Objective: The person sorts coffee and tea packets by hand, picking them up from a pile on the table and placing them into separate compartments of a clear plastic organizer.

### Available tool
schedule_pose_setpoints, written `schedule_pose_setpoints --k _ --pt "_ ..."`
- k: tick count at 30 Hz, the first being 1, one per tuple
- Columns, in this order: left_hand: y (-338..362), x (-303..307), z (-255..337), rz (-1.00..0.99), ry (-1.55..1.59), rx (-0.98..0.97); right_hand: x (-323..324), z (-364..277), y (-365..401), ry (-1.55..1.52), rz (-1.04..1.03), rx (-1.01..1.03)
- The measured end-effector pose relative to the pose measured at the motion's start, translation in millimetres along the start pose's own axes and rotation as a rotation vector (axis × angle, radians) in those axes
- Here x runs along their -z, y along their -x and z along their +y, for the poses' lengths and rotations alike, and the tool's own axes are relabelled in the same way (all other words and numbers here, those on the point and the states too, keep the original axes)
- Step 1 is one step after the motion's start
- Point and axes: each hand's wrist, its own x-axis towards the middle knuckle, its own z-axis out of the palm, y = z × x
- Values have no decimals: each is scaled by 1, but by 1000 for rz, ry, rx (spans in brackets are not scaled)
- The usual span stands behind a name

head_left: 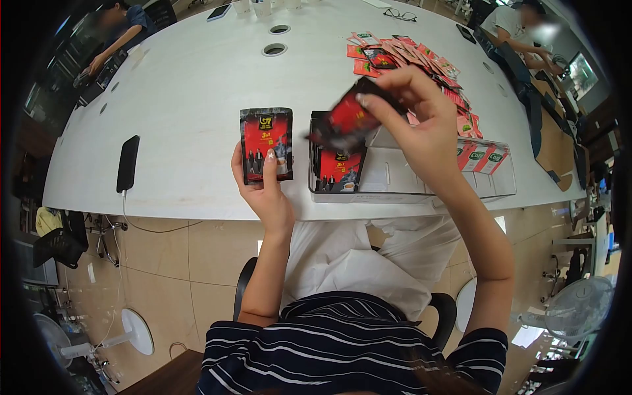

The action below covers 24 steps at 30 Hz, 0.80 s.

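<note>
My left hand [265,201] grips a red and black G7 coffee sachet [266,141], held upright with the thumb across its front. Above the left part of a clear plastic organizer box [401,197], my right hand [421,122] pinches another coffee sachet [355,112], tilted and blurred by motion. Inside the box's left compartment stand more G7 coffee sachets [339,172]. Red and white Cozy sachets [484,158] stand in the right compartment. The middle of the box is partly covered by my right hand and forearm.
A loose pile of sachets [428,58] lies behind the box. On the left, a phone [128,163] is plugged into a white cable. Eyeglasses [400,14] and paper cups [262,8] are at the far edge. Two people sit at the table's far sides.
</note>
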Motion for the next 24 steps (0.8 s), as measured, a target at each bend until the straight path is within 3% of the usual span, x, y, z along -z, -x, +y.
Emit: schedule_pose_setpoints --k 4,7,8,11,18,24 --pt "-4 2 -3 -37 11 39 -3 1 22 193 -204 -154" --pt "-3 2 -3 -57 -40 41 -14 16 38 329 -327 -5" --pt "-3 3 -4 -68 -61 44 -14 22 37 476 -421 175" --pt "-4 1 -4 -114 -71 38 -11 11 29 579 -332 197" --pt "-4 -8 0 -220 -82 153 -14 27 37 706 -469 -67" --pt "-4 -6 1 -236 -99 168 -19 31 35 792 -474 1"
